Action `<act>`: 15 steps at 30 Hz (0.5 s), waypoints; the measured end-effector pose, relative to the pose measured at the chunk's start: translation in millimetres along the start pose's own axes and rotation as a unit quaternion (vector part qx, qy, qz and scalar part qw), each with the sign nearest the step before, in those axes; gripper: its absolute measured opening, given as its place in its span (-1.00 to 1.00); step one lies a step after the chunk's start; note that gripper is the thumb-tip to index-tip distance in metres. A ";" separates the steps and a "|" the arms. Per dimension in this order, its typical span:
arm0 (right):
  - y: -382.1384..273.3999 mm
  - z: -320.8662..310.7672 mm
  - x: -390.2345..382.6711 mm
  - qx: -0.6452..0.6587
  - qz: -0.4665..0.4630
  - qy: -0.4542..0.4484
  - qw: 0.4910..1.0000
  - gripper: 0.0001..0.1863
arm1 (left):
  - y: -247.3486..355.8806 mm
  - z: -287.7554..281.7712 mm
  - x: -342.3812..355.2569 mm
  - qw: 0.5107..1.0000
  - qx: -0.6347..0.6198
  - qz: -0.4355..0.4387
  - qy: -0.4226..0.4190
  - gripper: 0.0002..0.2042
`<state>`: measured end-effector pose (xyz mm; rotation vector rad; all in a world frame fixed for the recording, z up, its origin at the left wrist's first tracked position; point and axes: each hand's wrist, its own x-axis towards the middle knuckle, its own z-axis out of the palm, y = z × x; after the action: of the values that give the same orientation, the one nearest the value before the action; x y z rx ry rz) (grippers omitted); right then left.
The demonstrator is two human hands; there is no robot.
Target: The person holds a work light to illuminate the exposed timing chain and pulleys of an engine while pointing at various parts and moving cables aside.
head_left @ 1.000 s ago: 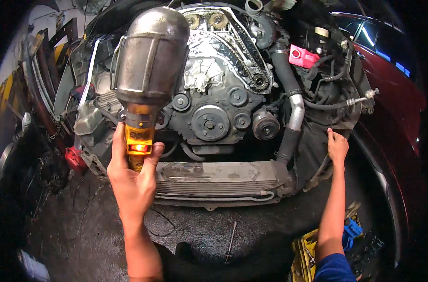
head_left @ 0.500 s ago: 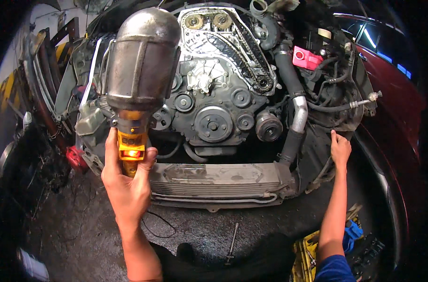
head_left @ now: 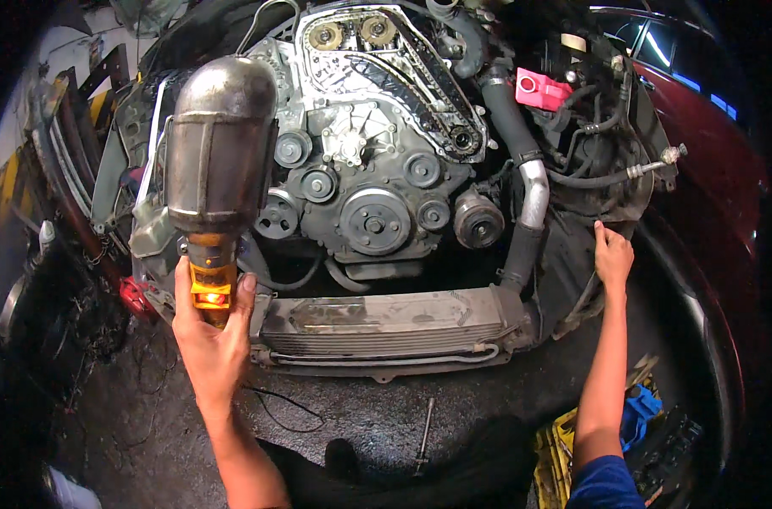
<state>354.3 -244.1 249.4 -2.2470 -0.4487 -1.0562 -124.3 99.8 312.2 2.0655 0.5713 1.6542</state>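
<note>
My left hand (head_left: pixel 208 360) is wrapped around the yellow handle of a caged work lamp (head_left: pixel 220 157). The lamp stands upright, with its domed metal back toward me and an orange-red glow on the handle. Behind it is an exposed engine (head_left: pixel 379 174), its front cover off, showing a timing chain (head_left: pixel 433 93), two gold-coloured sprockets and several pulleys. On the right, my right hand (head_left: pixel 613 259) is closed beside the lower edge of the dark body panel (head_left: pixel 602 208), one finger reaching up to that edge. Whatever its curled fingers may hold is hidden.
A flat grey intercooler (head_left: pixel 382 327) lies across the front below the engine. A thick hose and silver pipe (head_left: pixel 534 191) run down at the right. A long thin tool (head_left: pixel 426 433) is on the floor. A yellow tray (head_left: pixel 556 450) sits by my right forearm; a dark red car (head_left: pixel 700 170) stands right.
The work lamp has moved down and left with my left hand, uncovering more pulleys on the engine's left side. The view has shifted slightly. My right hand stays at the panel edge.
</note>
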 end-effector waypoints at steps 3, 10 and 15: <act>0.8 1.2 -0.1 0.003 -0.016 0.019 1.000 -0.38 | -2.5 2.7 0.9 1.000 -0.003 0.007 -0.010 -0.46; 0.9 -0.2 0.7 0.003 0.013 -0.011 1.000 -0.40 | -12.2 5.9 1.5 1.000 0.006 0.001 -0.013 -0.51; 2.8 2.6 -0.4 0.015 -0.001 0.010 1.000 -0.39 | -12.3 7.4 2.5 1.000 -0.001 -0.012 -0.013 -0.50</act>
<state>357.0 -244.6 246.8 -2.2085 -0.4544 -1.0654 -117.1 110.8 305.8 2.0672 0.5824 1.6127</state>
